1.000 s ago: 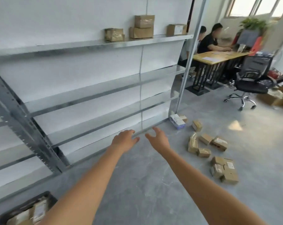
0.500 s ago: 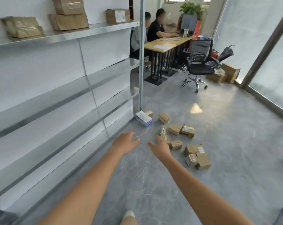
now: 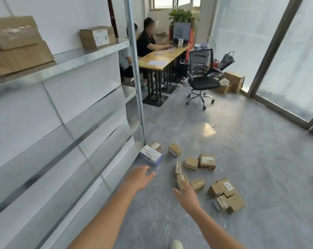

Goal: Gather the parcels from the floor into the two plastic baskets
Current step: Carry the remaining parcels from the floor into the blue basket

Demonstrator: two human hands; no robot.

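Both bare arms reach forward over a grey floor (image 3: 251,159). The left hand (image 3: 138,177) and right hand (image 3: 185,195) are spread and empty. Small brown parcels (image 3: 191,163) lie scattered just ahead, at mixed angles. A white box (image 3: 151,155) lies against the foot of a metal shelf (image 3: 91,56) on the left, its long axis angled toward the right. An office chair (image 3: 203,79) and a desk (image 3: 159,61) stand beyond.

Bright, even daylight from frosted glass panels (image 3: 294,56) at the right and window (image 3: 172,2) at top centre, blown out. Pale glare patch on grey floor (image 3: 208,129) mid-frame. Soft, faint shadows. Slight motion blur throughout; wide-angle bending at edges.
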